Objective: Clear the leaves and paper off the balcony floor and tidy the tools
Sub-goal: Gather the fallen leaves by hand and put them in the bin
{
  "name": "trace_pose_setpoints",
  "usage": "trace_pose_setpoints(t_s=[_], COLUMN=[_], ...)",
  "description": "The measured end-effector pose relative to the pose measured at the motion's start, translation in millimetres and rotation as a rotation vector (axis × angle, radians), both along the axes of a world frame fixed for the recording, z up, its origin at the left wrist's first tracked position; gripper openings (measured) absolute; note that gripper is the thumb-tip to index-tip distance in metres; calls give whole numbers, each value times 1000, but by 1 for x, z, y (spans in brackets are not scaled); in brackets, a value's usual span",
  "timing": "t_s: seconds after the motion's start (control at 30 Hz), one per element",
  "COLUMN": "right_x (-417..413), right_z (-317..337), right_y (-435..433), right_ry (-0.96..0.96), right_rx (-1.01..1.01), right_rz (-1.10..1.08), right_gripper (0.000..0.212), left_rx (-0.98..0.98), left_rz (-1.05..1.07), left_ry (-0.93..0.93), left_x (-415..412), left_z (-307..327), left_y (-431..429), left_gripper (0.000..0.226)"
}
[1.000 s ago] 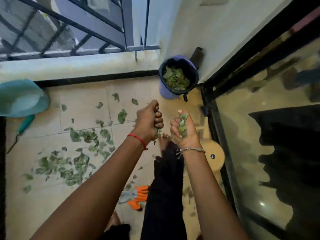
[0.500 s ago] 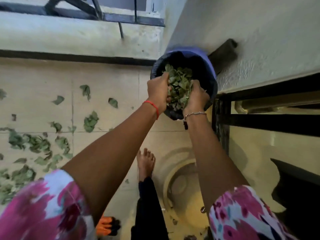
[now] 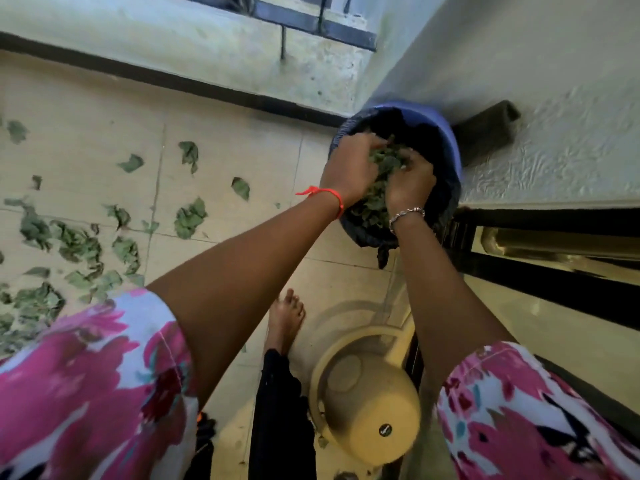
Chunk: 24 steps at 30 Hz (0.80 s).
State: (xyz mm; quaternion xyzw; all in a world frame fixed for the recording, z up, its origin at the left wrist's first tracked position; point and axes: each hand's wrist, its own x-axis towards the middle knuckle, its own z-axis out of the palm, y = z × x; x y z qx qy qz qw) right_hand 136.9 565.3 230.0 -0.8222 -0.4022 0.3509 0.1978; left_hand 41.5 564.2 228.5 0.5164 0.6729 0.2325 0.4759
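A blue bin (image 3: 450,140) with a black liner stands in the balcony corner, holding green leaves (image 3: 374,206). Both my hands are down inside its mouth. My left hand (image 3: 351,168), with a red thread at the wrist, curls its fingers over a bunch of leaves. My right hand (image 3: 412,183), wearing a silver bracelet, grips the same bunch from the other side. More loose leaves (image 3: 76,244) lie scattered over the tiled floor at the left. No tools or paper are plainly visible.
A beige round plastic stool (image 3: 367,396) sits on the floor below the bin, beside my bare foot (image 3: 285,318). The dark door frame (image 3: 536,271) runs along the right. A low ledge with railing (image 3: 207,46) bounds the far side.
My hands carried fistfuls of leaves from above the floor to the bin and have now sunk lower into its mouth. The view has closed in on the bin.
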Motion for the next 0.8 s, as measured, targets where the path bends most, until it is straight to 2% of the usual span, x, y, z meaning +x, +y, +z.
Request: trace_pose_setpoints(t_s=[0.1, 0.17, 0.23, 0.33, 0.47, 0.7, 0.8], right_x=[-26, -52, -82, -153, -261, -433, -483], right_z=[11, 22, 32, 45, 62, 75, 79], right_y=[-5, -14, -24, -65, -149, -333, -405], right_ry=[-168, -352, -429, -352, -227, -92, -125], right_rx=[-2, -97, -41, 112, 178, 191, 143], right_rz=[86, 184, 250, 436, 718, 982, 1049], right_gripper=[43, 46, 43, 41, 33, 28, 28], left_rx=[71, 98, 126, 142, 39, -155, -220], left_rz=[-14, 15, 79, 131, 142, 308, 316], left_ry=[35, 110, 167, 203, 307, 405, 426], left_x=[-36, -67, -102, -174, -273, -442, -495], left_z=[22, 33, 43, 51, 55, 71, 83], left_y=[-16, -31, -49, -104, -206, -429, -511], left_gripper=[40, 29, 24, 39, 60, 53, 47])
